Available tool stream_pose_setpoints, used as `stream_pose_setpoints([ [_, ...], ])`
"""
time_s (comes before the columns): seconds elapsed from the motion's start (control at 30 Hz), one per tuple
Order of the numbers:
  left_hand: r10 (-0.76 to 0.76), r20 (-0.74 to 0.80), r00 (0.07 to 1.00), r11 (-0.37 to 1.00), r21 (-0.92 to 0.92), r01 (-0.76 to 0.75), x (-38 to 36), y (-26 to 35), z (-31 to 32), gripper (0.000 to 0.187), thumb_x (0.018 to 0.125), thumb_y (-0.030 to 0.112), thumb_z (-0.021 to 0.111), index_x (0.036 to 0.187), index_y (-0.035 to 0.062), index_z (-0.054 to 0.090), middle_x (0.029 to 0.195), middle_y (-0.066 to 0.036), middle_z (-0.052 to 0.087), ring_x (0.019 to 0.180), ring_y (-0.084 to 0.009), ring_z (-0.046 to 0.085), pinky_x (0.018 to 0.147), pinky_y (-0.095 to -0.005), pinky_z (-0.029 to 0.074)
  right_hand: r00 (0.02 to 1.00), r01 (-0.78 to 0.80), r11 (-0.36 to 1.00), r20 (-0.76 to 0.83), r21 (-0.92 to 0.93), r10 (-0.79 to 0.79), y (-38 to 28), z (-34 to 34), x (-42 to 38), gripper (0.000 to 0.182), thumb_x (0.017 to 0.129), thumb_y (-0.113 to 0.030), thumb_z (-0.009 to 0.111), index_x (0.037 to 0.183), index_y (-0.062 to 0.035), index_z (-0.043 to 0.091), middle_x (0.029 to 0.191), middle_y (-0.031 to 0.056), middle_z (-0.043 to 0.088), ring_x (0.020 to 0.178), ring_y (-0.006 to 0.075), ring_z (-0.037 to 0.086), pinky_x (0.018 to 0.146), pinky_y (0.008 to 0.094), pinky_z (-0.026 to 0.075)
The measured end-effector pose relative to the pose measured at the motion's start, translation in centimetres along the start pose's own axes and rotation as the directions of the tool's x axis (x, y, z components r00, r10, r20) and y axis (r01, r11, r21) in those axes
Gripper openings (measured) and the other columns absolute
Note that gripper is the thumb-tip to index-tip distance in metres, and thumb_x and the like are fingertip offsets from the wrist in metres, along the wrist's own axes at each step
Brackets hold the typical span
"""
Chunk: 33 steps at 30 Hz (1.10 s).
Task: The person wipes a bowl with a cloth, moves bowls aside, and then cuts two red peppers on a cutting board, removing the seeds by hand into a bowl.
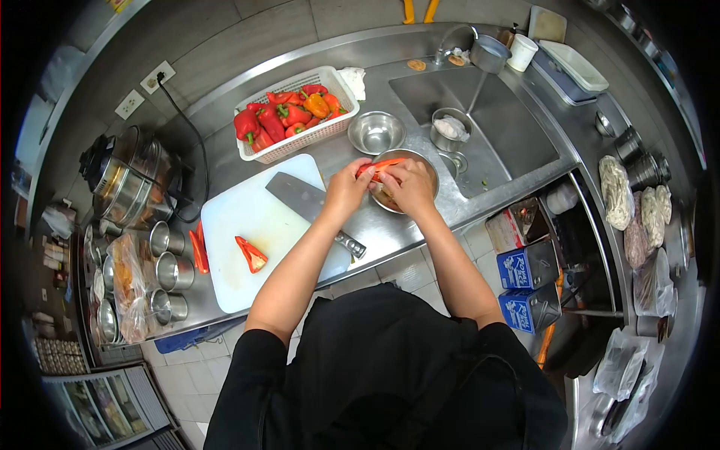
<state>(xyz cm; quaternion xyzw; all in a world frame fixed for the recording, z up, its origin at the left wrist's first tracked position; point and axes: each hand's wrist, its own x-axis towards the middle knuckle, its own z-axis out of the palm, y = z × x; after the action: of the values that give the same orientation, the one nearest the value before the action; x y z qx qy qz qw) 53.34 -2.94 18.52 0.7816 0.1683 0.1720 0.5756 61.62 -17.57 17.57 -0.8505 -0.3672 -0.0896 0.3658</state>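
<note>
Centrally, the left hand [347, 187] and right hand [409, 187] pinch a red pepper piece [386, 164] between them, over a round metal bowl [427, 161] on the steel tabletop [382, 232]. Good technique probably keeps each grip light and the glossy, curved flesh low, so that loose bits drop inside. To the left, a broad flat knife [298, 197] and, well apart, a pointed pepper wedge [251, 255] lie on the smooth white cutting board [247, 214]; a perforated basket [300, 142] stands at the far side.

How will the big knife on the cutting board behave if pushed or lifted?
The knife is probably stiff and blade-heavy, given its broad metal blade. Lying flat on the cutting board, it would likely slide rather than roll.
</note>
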Motion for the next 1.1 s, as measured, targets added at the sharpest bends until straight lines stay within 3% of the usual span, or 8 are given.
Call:
stream_pose_setpoints([
  [0.1, -0.067, 0.021, 0.998, 0.996, -0.056, 0.068, 0.4, 0.4, -0.1, 0.032, 0.096, 0.022, 0.059, 0.117, -0.0028, 0.061, 0.091, -0.013, 0.071, 0.074, -0.0146, 0.070, 0.067, -0.0274, 0.055, 0.985, 0.166, 0.986, -0.056, 0.009, -0.165, 0.2, -0.6, 0.0, 0.023, 0.085, -0.032, 0.068, 0.096, -0.0131, 0.075, 0.099, 0.0055, 0.066, 0.102, 0.0252, 0.057, 0.085, 0.0392, 0.042],
  [0.33, -0.043, 0.063, 0.997, 0.998, 0.038, 0.040, 0.2, 0.8, 0.0, 0.032, 0.097, 0.021, 0.060, 0.116, -0.0050, 0.060, 0.090, -0.009, 0.070, 0.076, -0.0118, 0.068, 0.067, -0.0245, 0.055, 0.974, 0.200, 0.965, 0.071, 0.171, -0.214, 1.7, -0.8, 1.1, 0.024, 0.085, -0.026, 0.067, 0.101, -0.0083, 0.072, 0.099, 0.0084, 0.067, 0.095, 0.0282, 0.060, 0.081, 0.0405, 0.045],
  [0.43, 0.062, 0.026, 0.998, 0.982, 0.176, -0.066, -0.1, 1.0, 0.1, 0.032, 0.096, 0.019, 0.062, 0.116, -0.0052, 0.060, 0.090, -0.010, 0.070, 0.078, -0.0125, 0.069, 0.068, -0.0251, 0.056, 0.967, 0.205, 0.939, 0.089, 0.277, -0.238, 1.9, -0.5, 1.8, 0.019, 0.085, -0.021, 0.064, 0.098, -0.0093, 0.071, 0.098, 0.0091, 0.068, 0.100, 0.0297, 0.061, 0.084, 0.0444, 0.046],
  [0.5, -0.031, -0.026, 0.999, 0.994, 0.099, 0.034, -0.5, 2.2, 0.2, 0.032, 0.095, 0.018, 0.063, 0.116, -0.0053, 0.061, 0.092, -0.011, 0.071, 0.078, -0.0140, 0.070, 0.070, -0.0256, 0.057, 0.962, 0.242, 0.905, 0.035, 0.349, -0.271, 1.4, -0.5, 2.1, 0.015, 0.083, -0.015, 0.062, 0.092, -0.0045, 0.069, 0.094, 0.0126, 0.067, 0.095, 0.0323, 0.061, 0.082, 0.0452, 0.047],
  [0.73, -0.037, -0.155, 0.987, 0.997, 0.067, 0.048, -0.9, 3.2, 0.7, 0.031, 0.095, 0.017, 0.062, 0.117, -0.0052, 0.061, 0.094, -0.013, 0.071, 0.078, -0.0153, 0.071, 0.069, -0.0254, 0.057, 0.939, 0.320, 0.911, -0.215, 0.260, -0.268, 1.0, 2.4, 2.0, 0.015, 0.078, -0.007, 0.060, 0.092, -0.0012, 0.061, 0.088, 0.0168, 0.061, 0.088, 0.0361, 0.059, 0.078, 0.0457, 0.047],
  [0.93, 0.005, -0.198, 0.980, 1.000, 0.028, 0.000, -1.2, 2.0, 0.5, 0.028, 0.094, 0.017, 0.062, 0.114, -0.0016, 0.063, 0.085, -0.013, 0.072, 0.073, -0.0169, 0.072, 0.066, -0.0282, 0.054, 0.958, 0.241, 0.904, -0.237, 0.352, -0.163, 2.0, 3.0, 1.3, 0.012, 0.086, -0.006, 0.057, 0.096, -0.0014, 0.060, 0.090, 0.0178, 0.060, 0.088, 0.0371, 0.058, 0.078, 0.0445, 0.048],
  [1.03, -0.047, -0.142, 0.989, 0.996, 0.070, 0.057, -1.6, 3.0, 0.3, 0.031, 0.096, 0.016, 0.060, 0.118, -0.0058, 0.060, 0.093, -0.011, 0.070, 0.077, -0.0149, 0.070, 0.069, -0.0247, 0.056, 0.952, 0.243, 0.901, -0.268, 0.360, -0.150, 2.6, 2.9, 1.2, 0.012, 0.093, -0.009, 0.056, 0.100, -0.0009, 0.061, 0.089, 0.0127, 0.062, 0.086, 0.0281, 0.060, 0.080, 0.0355, 0.048],
  [1.1, -0.048, -0.146, 0.988, 0.998, 0.044, 0.055, -1.7, 2.4, 0.4, 0.032, 0.096, 0.017, 0.060, 0.119, -0.0059, 0.059, 0.094, -0.011, 0.070, 0.079, -0.0150, 0.070, 0.071, -0.0242, 0.055, 0.982, -0.066, 0.811, -0.107, 0.581, 0.156, 3.1, 3.1, 1.0, 0.013, 0.093, -0.011, 0.054, 0.098, -0.0019, 0.063, 0.089, 0.0111, 0.062, 0.082, 0.0245, 0.060, 0.077, 0.0346, 0.048],
])
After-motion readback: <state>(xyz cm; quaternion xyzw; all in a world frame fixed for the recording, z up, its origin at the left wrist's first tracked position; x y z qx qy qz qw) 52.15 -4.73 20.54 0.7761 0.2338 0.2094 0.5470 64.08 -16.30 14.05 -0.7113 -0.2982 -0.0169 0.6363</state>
